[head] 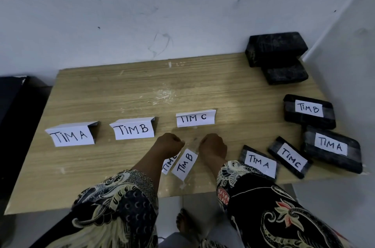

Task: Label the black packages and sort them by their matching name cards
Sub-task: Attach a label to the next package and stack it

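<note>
While both hands hover over the near middle of the bench (121, 89), the left hand (169, 143) and right hand (213, 144) are curled into fists; a strip of clear tape (192, 142) seems stretched between them, though I cannot tell for sure. Just below lies a loose TIM B label (185, 163), with a second label (168, 163) half hidden under the left wrist. Three folded name cards stand in a row: TIM A (70, 136), TIM B (133, 129), TIM C (194, 118). Four labelled packages (309, 110) crowd the right edge, one overhanging the near edge. Two unlabelled packages (276, 48) sit stacked at the far right corner. Open wood lies behind the cards.
</note>
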